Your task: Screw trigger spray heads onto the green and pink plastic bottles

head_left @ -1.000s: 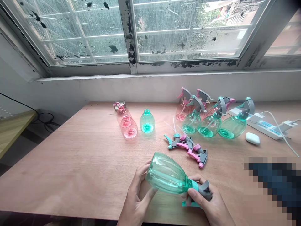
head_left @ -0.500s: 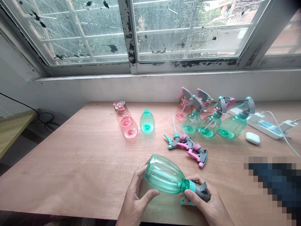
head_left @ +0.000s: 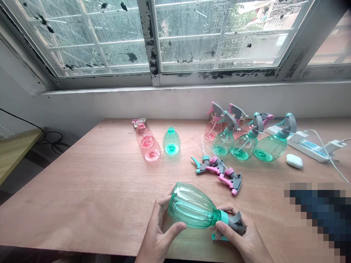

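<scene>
A green see-through spray bottle (head_left: 192,206) lies on its side between my hands, just above the near edge of the wooden table (head_left: 90,190). My left hand (head_left: 159,233) wraps round its round body, thumb and fingers closed on it. Around the grey and teal trigger head (head_left: 233,223) screwed on its neck, my right hand (head_left: 241,241) is closed. Several loose trigger heads (head_left: 219,173), pink and teal, lie a little beyond the bottle.
Two pink bottles (head_left: 148,144) and a green one (head_left: 171,141) without heads stand at mid-table. Several bottles with heads (head_left: 244,140) crowd the back right. A white power strip (head_left: 307,146) with cables and a white case (head_left: 294,160) lie at the far right.
The bottle has tipped slightly lower and turned a little in my hands. Both hands keep their hold. Nothing else on the table has moved.
</scene>
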`<action>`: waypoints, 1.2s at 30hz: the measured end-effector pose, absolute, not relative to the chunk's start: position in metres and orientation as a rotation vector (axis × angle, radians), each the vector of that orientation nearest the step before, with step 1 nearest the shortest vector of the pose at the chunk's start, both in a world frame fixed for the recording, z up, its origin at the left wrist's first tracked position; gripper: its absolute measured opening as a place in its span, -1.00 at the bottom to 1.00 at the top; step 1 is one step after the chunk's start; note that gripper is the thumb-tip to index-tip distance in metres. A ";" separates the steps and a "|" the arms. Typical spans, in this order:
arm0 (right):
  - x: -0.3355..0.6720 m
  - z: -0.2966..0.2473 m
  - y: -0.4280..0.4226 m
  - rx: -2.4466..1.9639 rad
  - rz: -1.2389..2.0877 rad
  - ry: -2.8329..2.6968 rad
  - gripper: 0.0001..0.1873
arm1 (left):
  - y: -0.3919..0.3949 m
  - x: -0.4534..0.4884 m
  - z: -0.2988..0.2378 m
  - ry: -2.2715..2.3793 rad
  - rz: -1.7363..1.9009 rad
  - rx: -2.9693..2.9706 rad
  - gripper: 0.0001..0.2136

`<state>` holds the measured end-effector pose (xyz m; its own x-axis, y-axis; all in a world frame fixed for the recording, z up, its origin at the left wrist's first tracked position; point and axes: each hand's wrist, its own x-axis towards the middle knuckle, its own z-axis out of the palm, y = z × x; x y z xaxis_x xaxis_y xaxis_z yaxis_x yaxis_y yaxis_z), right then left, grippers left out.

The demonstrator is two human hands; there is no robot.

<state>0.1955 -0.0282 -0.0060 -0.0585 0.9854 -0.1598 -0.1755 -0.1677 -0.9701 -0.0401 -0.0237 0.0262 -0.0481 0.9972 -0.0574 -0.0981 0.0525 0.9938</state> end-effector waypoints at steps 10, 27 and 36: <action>0.195 -0.009 -0.030 -1.187 1.422 -0.952 -0.52 | -0.026 -0.043 0.018 1.167 1.219 1.110 -0.18; 0.195 -0.003 -0.031 -1.208 1.402 -0.974 -0.48 | -0.022 -0.045 0.023 1.197 1.183 1.267 -0.49; 0.194 -0.013 -0.033 -1.197 1.364 -1.078 -0.52 | -0.028 -0.038 0.019 1.182 1.322 1.035 -0.02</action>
